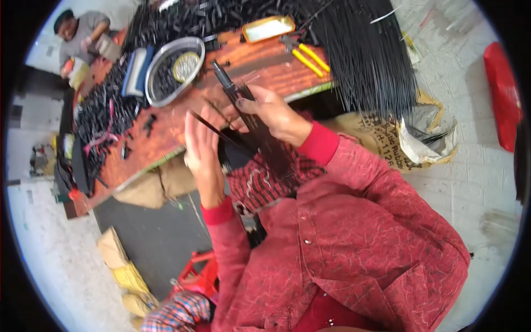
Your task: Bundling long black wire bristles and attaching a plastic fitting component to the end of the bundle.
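Observation:
My right hand point(276, 113) is wrapped round a long dark bundle point(257, 124) that looks like a folded umbrella frame. Its black shaft end point(221, 73) points up and away over the table, and its ribs hang down towards my lap. To the left, my left hand point(202, 149) has its fingers stretched out nearly straight. A thin dark rib point(213, 126) slants across these fingers towards the bundle; whether the fingers press on it is unclear. Striped dark red cloth point(251, 185) covers my lap under the bundle.
On the reddish table point(166, 130) stand a metal bowl point(155, 99), yellow-handled pliers point(310, 60) and a yellow-rimmed tray point(268, 29). Black parts point(102, 119) heap at left; long black rods point(368, 61) overhang at right. A printed sack point(370, 135) lies below. Another person point(86, 41) sits far left.

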Tool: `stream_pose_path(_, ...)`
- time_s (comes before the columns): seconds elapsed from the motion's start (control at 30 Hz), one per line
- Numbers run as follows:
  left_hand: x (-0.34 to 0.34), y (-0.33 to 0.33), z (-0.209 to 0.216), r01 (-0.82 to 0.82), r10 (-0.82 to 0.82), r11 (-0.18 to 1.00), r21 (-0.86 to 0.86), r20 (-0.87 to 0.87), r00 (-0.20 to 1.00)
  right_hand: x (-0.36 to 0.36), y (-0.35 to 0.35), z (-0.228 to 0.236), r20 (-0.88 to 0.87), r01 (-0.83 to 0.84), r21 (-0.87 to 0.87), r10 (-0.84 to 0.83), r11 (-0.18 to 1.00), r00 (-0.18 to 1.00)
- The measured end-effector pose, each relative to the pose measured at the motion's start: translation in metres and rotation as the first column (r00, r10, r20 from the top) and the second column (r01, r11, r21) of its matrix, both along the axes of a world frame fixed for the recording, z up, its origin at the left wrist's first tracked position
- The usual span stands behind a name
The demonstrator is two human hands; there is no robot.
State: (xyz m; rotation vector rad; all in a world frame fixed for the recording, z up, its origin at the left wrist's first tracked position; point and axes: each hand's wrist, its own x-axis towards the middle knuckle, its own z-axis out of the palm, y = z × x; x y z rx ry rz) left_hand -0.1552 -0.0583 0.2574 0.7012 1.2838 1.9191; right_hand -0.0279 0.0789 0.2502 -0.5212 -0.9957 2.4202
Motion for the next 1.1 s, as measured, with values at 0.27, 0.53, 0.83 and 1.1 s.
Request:
stream_pose_path(0.27, 0.025, 0.005, 0.024, -0.049, 0.039, 0.999, -0.017, -0.382, 0.924, -0.072, -0.023, -0.025, -0.094, 0.399, 0.564, -0.424, 0.723, 0.901)
stream_pose_path(0.53, -0.024, 0.008, 0.052, -0.171, 0.064, 0.966, -0.194, -0.46, 0.885, -0.07, -0.051, 0.009, -0.114, 0.393, 0.726, -0.465, 0.565, 0.878)
stream_pose_path(0.83, -0.043, -0.01, 0.065, -0.161, -0.005, 0.928, -0.336, -0.443, 0.896, -0.07, -0.064, 0.009, -0.147, 0.389, 0.784, -0.463, 0.484, 0.874)
stream_pose_path(1.1, -0.051, 0.0, 0.07, -0.13, 0.006, 0.932, -0.339, -0.344, 0.939, -0.068, -0.062, 0.004, -0.205, 0.43, 0.807, -0.491, 0.404, 0.847)
